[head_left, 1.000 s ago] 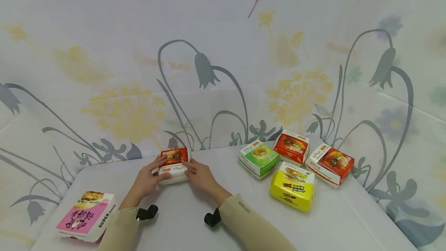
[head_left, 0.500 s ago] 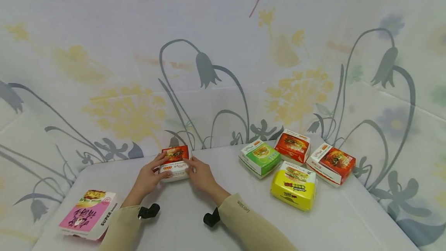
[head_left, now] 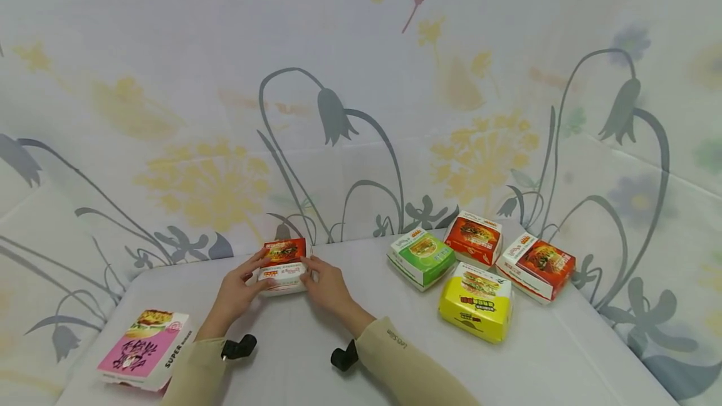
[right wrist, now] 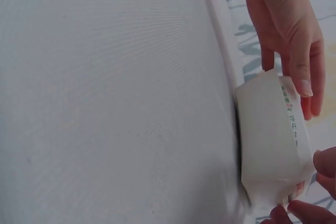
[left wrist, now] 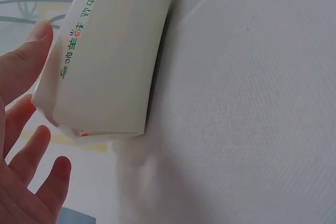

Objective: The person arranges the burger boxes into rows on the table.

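A red and white burger box (head_left: 284,271) rests on the white-covered table, its lid closed. My left hand (head_left: 239,287) holds it at the left side, thumb along the near top edge and fingers spread by the corner. Opposite, my right hand (head_left: 329,287) holds the right side with thumb and fingers at the top edge. In the left wrist view, the box's plain side (left wrist: 110,61) faces the camera, with green lettering along its upper edge. From the right wrist, the fingertips of my right hand (right wrist: 310,198) show at the box's near corner.
A pink and white burger box (head_left: 143,349) lies at the left beside my left forearm. To the right stand a green box (head_left: 423,259), a red box (head_left: 474,237), a red and white box (head_left: 536,267) and a yellow box (head_left: 476,302). A flowered cloth (head_left: 361,161) hangs behind.
Both hands stay at the sides of the same burger box, with hardly any movement. The head view has shifted slightly; the other boxes stay in place.
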### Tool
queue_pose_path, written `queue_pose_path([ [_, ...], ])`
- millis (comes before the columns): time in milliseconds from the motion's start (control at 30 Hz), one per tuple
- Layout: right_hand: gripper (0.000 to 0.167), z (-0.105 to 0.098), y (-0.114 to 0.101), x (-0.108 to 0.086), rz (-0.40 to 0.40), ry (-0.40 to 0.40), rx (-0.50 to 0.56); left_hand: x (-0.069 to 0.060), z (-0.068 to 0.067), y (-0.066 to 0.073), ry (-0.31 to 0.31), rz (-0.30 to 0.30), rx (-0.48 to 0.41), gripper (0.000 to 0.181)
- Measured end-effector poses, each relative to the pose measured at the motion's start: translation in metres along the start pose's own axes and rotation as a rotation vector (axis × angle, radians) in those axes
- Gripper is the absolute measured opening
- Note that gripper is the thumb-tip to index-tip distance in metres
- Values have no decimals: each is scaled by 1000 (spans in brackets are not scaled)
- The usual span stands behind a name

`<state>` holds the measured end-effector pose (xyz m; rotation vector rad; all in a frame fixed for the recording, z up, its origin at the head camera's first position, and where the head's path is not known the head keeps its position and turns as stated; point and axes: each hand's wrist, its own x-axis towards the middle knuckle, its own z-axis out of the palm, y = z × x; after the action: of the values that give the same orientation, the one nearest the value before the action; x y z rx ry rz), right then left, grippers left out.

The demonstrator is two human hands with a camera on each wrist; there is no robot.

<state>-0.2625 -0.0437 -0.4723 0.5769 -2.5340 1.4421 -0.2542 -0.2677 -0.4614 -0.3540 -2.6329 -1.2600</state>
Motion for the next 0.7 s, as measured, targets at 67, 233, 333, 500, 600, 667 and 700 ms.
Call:
queue_pose_path([
  [67,40,-2,-1,0,-5,7,-6,0,-1,1,4,-13,-1,52],
  [233,39,-7,-3,-1,-11,17,-25,-3,-7,6,59,-10,19,44],
  [333,39,-9,-3,0,-8,14,-20,-8,-15,11,130,3,49,36],
  [500,37,-10,-6,-1,5,1,24,-23,-39,20,133,-17,141,30],
  [600,37,-11,-7,-2,26,-18,42,-37,-58,24,93,-29,213,30],
  [667,37,-11,-7,-3,33,-22,36,-47,-70,24,92,-19,264,30],
  [700,37,-12,-7,-3,38,-23,39,-53,-77,23,96,-15,291,30],
])
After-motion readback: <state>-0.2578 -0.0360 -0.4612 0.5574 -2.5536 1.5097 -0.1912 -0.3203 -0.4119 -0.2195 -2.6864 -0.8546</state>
